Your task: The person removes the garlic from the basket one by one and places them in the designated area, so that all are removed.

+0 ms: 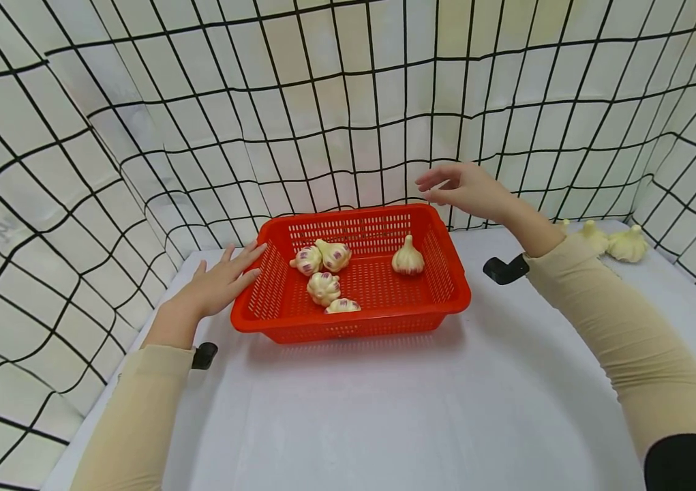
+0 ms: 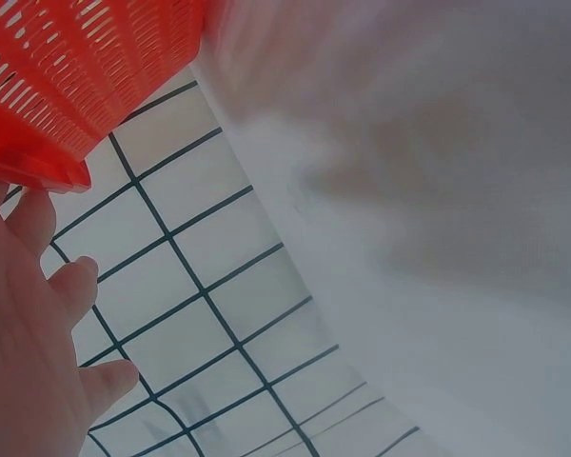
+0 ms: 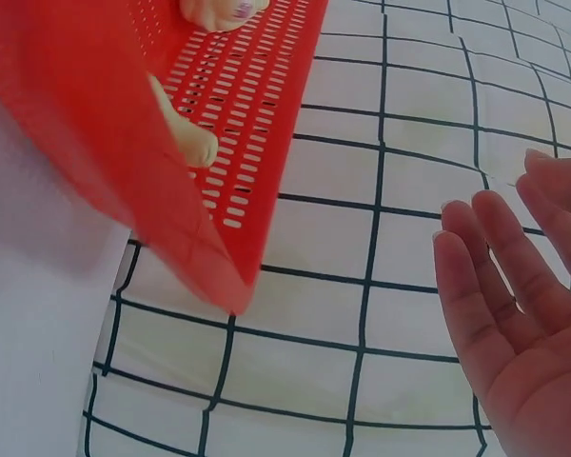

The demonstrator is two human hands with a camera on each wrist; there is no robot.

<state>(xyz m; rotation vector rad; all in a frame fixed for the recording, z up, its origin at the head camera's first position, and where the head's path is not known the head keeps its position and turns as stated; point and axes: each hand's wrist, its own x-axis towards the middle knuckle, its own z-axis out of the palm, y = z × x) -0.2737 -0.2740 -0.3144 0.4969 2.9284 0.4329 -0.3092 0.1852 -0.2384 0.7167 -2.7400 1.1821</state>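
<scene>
A red perforated plastic basket (image 1: 360,326) stands on the white table. Inside it, several garlic bulbs with purple marks (image 1: 324,289) cluster at the left, and one paler garlic bulb (image 1: 407,258) sits upright at the right. My left hand (image 1: 215,281) touches the basket's left rim with spread fingers; the left wrist view shows its fingertips (image 2: 38,214) at the rim. Above and beyond the basket's back right corner is my right hand (image 1: 464,189), apart from it. In the right wrist view its fingers (image 3: 500,286) are loosely extended and the palm holds nothing.
Several pale garlic bulbs (image 1: 628,244) lie at the table's far right, partly behind the right forearm. A white wall with a black grid (image 1: 348,102) rises behind the basket and along both sides. White cloth (image 1: 348,416) covers the table in front.
</scene>
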